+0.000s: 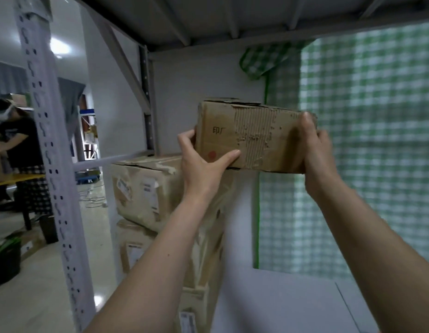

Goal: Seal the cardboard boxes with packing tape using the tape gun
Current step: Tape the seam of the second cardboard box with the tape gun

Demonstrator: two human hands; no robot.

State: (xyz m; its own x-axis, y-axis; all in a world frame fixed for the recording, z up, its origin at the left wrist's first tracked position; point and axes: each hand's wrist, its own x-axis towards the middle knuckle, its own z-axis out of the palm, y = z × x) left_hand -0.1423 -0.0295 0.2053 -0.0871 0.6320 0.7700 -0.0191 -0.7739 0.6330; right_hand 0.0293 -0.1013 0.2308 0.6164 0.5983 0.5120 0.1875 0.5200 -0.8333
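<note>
Shelf frame: a grey metal shelf frame (57, 179) with a perforated upright is seen left of the held box, and the underside of an upper deck spans above it; little room is left between the box top and that deck.
Curtain: a green checked curtain (367, 150) is hung behind and to the right of the held box, reaching well below it.
Stacked boxes: two worn cardboard boxes (146, 195) with torn labels are stacked below and to the left of the held box; the top of the upper one lies at about the level of the held box's bottom edge.
White surface: a pale flat surface (280, 304) is seen below the held box, with open air between them.
Held box: a small cardboard box (251, 135) is held up at shelf height, its long axis running left to right, tilted slightly down to the right; its printed, torn long side faces the camera. Its left bottom corner is just above the upper stacked box; contact cannot be told.
Left hand: the left hand (201, 162) is clamped on the box's left end, thumb laid along the lower front edge, fingers wrapped behind the end.
Right hand: the right hand (314, 145) is clamped on the box's right end, thumb pressed on the front face near the top corner, fingers hidden behind.
Other person: a person (16, 145) is seen far left of the held box, beyond the upright, beside a yellow-edged desk (18, 179).
</note>
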